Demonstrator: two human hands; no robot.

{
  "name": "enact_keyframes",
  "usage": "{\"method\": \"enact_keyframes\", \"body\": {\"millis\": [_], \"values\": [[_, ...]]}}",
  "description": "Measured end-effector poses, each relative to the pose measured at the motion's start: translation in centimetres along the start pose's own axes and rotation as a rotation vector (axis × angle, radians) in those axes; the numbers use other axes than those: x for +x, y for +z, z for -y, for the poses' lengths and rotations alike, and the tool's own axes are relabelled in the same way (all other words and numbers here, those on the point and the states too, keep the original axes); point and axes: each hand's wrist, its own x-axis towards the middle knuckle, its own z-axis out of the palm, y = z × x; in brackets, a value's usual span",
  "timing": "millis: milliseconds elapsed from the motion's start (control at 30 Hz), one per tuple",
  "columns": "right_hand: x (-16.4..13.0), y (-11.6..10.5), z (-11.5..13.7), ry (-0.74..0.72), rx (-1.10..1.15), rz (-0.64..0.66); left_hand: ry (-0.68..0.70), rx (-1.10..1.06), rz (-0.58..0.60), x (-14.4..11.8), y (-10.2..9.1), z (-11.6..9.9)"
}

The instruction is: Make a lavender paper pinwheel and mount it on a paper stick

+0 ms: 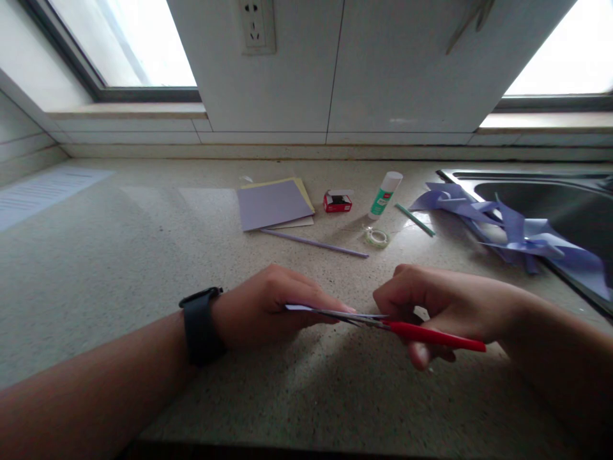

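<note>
Head view: scissors (407, 327) lengthwise, tips seemingly leftward.

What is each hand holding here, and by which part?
The left hand pinches a thin sheet of paper by its near edge. The right hand holds red-handled scissors by the handles, blades at the paper.

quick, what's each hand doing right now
Left hand: closed, pinching a thin sheet of paper edge-on.
Right hand: closed on the red-handled scissors, blades at the paper.

Backlit, dim foreground, blown-out windows (129, 38)
</note>
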Motion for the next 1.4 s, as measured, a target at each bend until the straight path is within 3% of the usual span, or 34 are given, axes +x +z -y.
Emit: {"method": "enact_keyframes", "body": {"millis": [333, 500, 733, 1033, 1200, 1400], "values": [[-0.2, 0.0, 0.0, 0.013, 0.04, -0.012, 0.008, 0.0, 0.01, 0.1, 0.0, 0.1], [-1.6, 0.0, 0.7, -0.016, 0.08, -0.097, 0.018, 0.002, 0.01, 0.1, -0.1, 0.4], [-1.6, -0.7, 0.5, -0.117, 0.072, -0.184, 0.026, -0.026, -0.049, 0.0, 0.0, 0.5], [0.3, -0.5, -0.4, -0.371, -0.089, -0.502, 0.078, 0.117, -0.156, -0.2, 0.2, 0.2], [0.4, -0.3, -0.3, -0.439, -0.049, -0.517, 0.119, 0.146, -0.195, -0.3, 0.3, 0.3], [0.7, -0.3, -0.3, -0.495, -0.086, -0.547, 0.062, 0.166, -0.183, -0.5, 0.3, 0.2]]}}
